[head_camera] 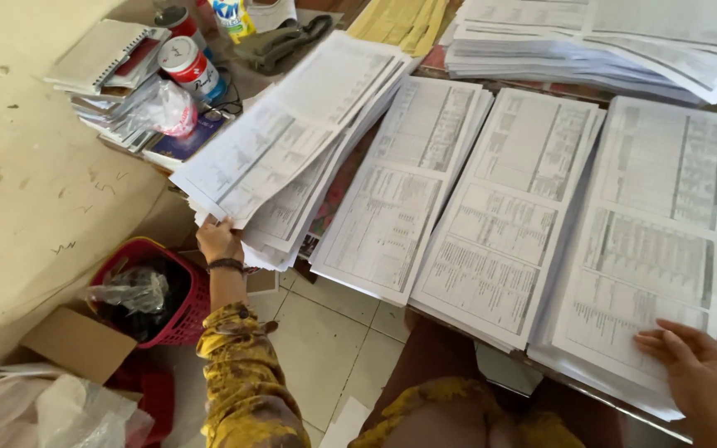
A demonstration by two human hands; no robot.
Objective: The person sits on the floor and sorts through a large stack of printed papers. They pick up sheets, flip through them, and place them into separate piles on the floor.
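Left hand — grips the near lower corner of the skewed stack of printed sheets, fingers under the edge, thumb on top; a dark band sits at the wrist, a yellow patterned sleeve below it. The skewed stack lies at the left end of the bench, fanned and turned at an angle, its near end hanging out past the bench edge.

Right hand — flat, fingers spread, resting on the near corner of the right stack; it presses on the top sheet and clasps nothing.

Between the two: second stack and third stack, both of the same tabled sheets, set side by side with edges touching or nearly so, near ends overhanging the bench.

Far side of the bench: a wide pile of similar sheets, loosely layered; yellow folders just left of it.

Far left corner: spiral notebook atop a heap of books; red-and-white can beside it; crumpled plastic bag in front of the can; dark green cloth behind the skewed stack.

Floor, left of the person's knees: red basket holding dark plastic, a cardboard box just beside it, clear plastic wrap at the near corner. Pale tiles under the bench edge.
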